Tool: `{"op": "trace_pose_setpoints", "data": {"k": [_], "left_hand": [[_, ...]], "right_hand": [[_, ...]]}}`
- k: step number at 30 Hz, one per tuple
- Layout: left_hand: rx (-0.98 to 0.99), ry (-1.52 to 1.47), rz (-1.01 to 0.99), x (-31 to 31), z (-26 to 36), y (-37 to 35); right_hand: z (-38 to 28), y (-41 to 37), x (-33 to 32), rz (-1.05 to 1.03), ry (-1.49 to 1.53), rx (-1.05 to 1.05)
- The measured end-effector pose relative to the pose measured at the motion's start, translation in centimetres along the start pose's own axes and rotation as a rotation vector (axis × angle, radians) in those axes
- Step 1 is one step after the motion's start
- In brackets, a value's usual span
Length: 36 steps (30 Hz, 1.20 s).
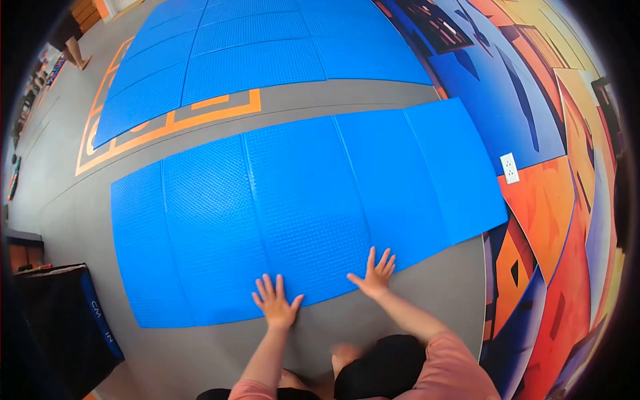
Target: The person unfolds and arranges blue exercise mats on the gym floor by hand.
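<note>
A blue folding mat [307, 193] with several creased panels lies unfolded on the grey floor. My left hand [277, 307] rests with spread fingers on the mat's near edge, left of the middle. To its right, my right hand [376, 275] is also spread flat at the same near edge. Neither hand holds anything. The mat's right end reaches the painted wall.
More blue mats [253, 40] lie beyond a strip of floor with orange markings [213, 112]. A colourful wall [540, 207] with a white outlet [509, 168] stands at the right. A black box [57, 320] is at the lower left. A person's legs [75, 53] show at the upper left.
</note>
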<state>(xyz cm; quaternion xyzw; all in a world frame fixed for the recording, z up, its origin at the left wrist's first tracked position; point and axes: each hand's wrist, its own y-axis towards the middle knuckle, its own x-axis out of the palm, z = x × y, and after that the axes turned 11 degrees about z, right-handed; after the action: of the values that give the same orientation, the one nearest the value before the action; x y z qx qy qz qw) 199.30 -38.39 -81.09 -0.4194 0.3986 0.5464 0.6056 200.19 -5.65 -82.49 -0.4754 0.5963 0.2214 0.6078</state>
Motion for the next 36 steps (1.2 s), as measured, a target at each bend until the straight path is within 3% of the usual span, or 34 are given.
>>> {"op": "trace_pose_setpoints", "data": {"k": [5, 13, 23, 27, 29, 30, 31, 33, 36], "left_hand": [[0.068, 0.085, 0.03, -2.1, -6.9, 2.3], [0.056, 0.188, 0.121, -2.0, -7.3, 11.0], [0.084, 0.217, -0.05, -2.1, -7.7, 19.8], [0.123, 0.121, -0.04, -3.3, -8.2, 19.5], [0.083, 0.059, 0.177, -4.0, -9.5, 16.7], [0.011, 0.046, 0.28, -4.6, -10.2, 14.3], [-0.066, 0.072, 0.357, -3.5, -11.8, 11.2], [-0.168, 0.117, 0.407, -2.7, -14.3, 6.3], [-0.201, 0.158, 0.307, -2.2, -15.3, 3.7]], "right_hand": [[-6.9, -2.9, 2.4, 0.037, 0.096, -0.042], [-12.9, 5.4, -0.5, 0.029, 0.122, -0.039], [-16.3, 11.6, -2.1, 0.021, 0.086, 0.048], [-16.2, 11.1, -1.5, 0.112, 0.068, 0.023], [-16.0, 10.5, -0.4, 0.363, 0.141, -0.049], [-15.0, 10.0, 1.0, 0.574, 0.226, -0.196], [-14.8, 10.2, 1.4, 0.563, 0.23, -0.219], [-14.7, 9.6, 2.2, 0.583, 0.19, -0.466], [-15.4, 10.3, 2.1, 0.542, 0.116, -0.448]]}}
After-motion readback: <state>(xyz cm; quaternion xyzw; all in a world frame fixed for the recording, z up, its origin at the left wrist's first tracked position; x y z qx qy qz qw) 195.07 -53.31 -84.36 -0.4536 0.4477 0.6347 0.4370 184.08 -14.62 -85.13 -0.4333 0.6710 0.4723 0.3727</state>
